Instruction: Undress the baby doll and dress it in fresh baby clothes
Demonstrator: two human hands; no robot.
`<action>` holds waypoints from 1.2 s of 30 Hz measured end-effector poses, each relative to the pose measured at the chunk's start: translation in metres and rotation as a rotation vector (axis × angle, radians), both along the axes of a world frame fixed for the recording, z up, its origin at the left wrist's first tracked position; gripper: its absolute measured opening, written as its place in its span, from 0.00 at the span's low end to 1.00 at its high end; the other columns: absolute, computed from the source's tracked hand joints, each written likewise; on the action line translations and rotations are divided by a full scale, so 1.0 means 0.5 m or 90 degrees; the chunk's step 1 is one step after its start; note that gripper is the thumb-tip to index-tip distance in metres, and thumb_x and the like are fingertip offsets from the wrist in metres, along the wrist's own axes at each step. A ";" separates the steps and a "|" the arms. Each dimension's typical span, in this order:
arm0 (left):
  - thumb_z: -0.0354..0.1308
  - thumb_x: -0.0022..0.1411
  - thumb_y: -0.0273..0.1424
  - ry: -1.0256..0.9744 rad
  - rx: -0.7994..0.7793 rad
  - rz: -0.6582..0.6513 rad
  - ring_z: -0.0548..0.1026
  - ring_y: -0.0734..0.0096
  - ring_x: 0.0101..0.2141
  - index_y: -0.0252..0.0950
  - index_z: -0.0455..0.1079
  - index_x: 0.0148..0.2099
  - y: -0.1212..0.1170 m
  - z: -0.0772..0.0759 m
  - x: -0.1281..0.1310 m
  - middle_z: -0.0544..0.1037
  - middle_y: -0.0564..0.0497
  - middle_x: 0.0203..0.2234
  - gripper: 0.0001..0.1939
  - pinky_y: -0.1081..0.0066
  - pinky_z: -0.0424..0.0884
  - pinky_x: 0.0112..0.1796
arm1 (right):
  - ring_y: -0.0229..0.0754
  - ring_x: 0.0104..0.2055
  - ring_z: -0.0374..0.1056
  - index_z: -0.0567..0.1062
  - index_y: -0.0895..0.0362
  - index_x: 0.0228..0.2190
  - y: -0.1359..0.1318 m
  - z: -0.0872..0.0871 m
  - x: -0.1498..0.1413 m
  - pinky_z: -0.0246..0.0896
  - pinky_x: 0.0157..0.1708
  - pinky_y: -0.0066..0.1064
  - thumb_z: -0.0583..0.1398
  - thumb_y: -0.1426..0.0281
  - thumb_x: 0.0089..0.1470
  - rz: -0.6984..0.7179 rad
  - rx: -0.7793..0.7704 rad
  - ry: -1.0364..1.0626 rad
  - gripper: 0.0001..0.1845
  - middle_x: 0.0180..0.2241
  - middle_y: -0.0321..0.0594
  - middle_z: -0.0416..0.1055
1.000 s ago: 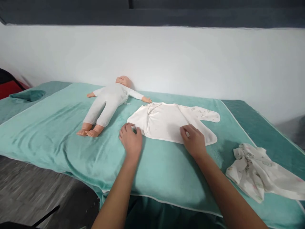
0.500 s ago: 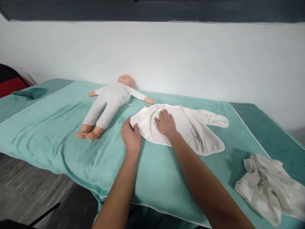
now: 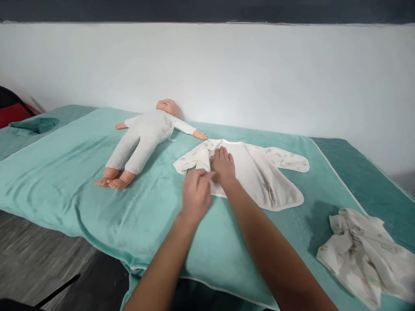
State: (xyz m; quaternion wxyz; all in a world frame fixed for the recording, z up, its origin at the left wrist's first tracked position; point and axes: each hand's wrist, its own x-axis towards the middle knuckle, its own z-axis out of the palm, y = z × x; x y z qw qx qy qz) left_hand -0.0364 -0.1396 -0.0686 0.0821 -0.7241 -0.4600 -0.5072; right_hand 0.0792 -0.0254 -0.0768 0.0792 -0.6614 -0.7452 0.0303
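A white baby shirt (image 3: 253, 168) with small printed figures on its sleeves is spread on the green bed cover, its front lying open. My right hand (image 3: 223, 165) rests on its middle with the fingers stretched out. Closed around the near left edge of the shirt, my left hand (image 3: 197, 190) draws that front flap toward the right hand; its fingertips are partly hidden. To the left, a baby doll (image 3: 147, 131) in a white bodysuit lies on its back. One of the doll's hands reaches close to the shirt's collar.
A second printed white garment (image 3: 363, 255) lies crumpled at the front right of the green cover (image 3: 123, 216). A white wall (image 3: 207, 77) rises behind the bed. Something red and black (image 3: 13, 108) stands at the far left.
My left hand has moved right and closed, folding the shirt's left flap inward. The printed left sleeve now shows. My right hand stays on the shirt, and the view has shifted slightly.
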 end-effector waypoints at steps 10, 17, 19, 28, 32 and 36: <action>0.51 0.68 0.27 -0.073 -0.154 0.125 0.72 0.55 0.51 0.37 0.67 0.55 0.037 -0.006 -0.029 0.74 0.39 0.48 0.14 0.55 0.70 0.53 | 0.48 0.74 0.41 0.51 0.62 0.71 0.021 -0.024 0.030 0.45 0.70 0.45 0.40 0.79 0.64 0.029 0.028 -0.002 0.35 0.71 0.46 0.46; 0.55 0.64 0.31 -0.097 -0.383 0.220 0.73 0.51 0.50 0.39 0.73 0.48 0.139 -0.021 -0.135 0.77 0.43 0.47 0.12 0.52 0.67 0.53 | 0.51 0.73 0.47 0.57 0.60 0.69 0.029 -0.043 0.035 0.52 0.66 0.52 0.41 0.83 0.62 0.054 0.089 0.024 0.36 0.69 0.49 0.52; 0.53 0.63 0.29 -0.159 -0.351 0.178 0.75 0.56 0.45 0.38 0.74 0.43 0.166 -0.020 -0.161 0.78 0.45 0.41 0.10 0.58 0.69 0.50 | 0.51 0.72 0.48 0.59 0.61 0.68 0.032 -0.048 0.036 0.52 0.66 0.51 0.43 0.83 0.62 0.053 0.101 0.032 0.35 0.69 0.50 0.54; 0.46 0.53 0.14 -0.234 -0.089 0.179 0.72 0.62 0.46 0.38 0.71 0.35 0.245 -0.008 -0.222 0.72 0.46 0.42 0.17 0.63 0.69 0.51 | 0.52 0.72 0.49 0.62 0.61 0.67 0.039 -0.063 0.039 0.53 0.66 0.52 0.43 0.83 0.62 0.061 0.124 0.058 0.34 0.68 0.52 0.55; 0.44 0.50 0.11 -0.226 -0.068 0.219 0.71 0.60 0.49 0.37 0.70 0.37 0.238 -0.011 -0.219 0.70 0.44 0.45 0.21 0.62 0.69 0.52 | 0.52 0.72 0.48 0.62 0.63 0.67 0.045 -0.065 0.040 0.52 0.66 0.54 0.42 0.84 0.62 0.063 0.111 0.068 0.34 0.68 0.54 0.54; 0.47 0.58 0.16 -0.135 -0.139 0.240 0.72 0.56 0.52 0.37 0.71 0.44 0.230 -0.010 -0.206 0.73 0.42 0.48 0.18 0.58 0.68 0.53 | 0.52 0.73 0.47 0.62 0.60 0.67 0.045 -0.062 0.041 0.51 0.67 0.55 0.45 0.83 0.61 0.079 0.098 0.073 0.34 0.68 0.51 0.54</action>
